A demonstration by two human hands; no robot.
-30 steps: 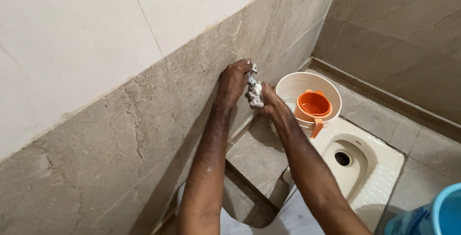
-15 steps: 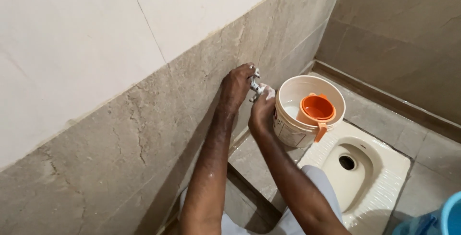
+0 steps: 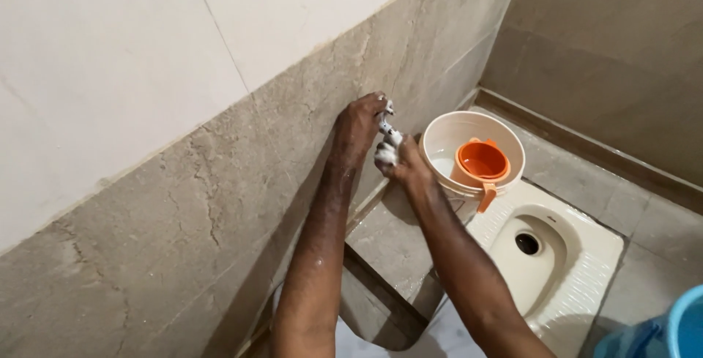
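1. Our left hand curls its fingers round a small metal tap on the wall.
2. Our right hand, foamy, fingers bunched, touches just below it.
3. A cream bucket stands just beyond our fingers.

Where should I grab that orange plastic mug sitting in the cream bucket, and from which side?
Probably by its handle, which sticks out over the rim of the cream bucket on the side facing the white squat toilet pan. Come from above on that side; the orange plastic mug sits upright, mouth open.
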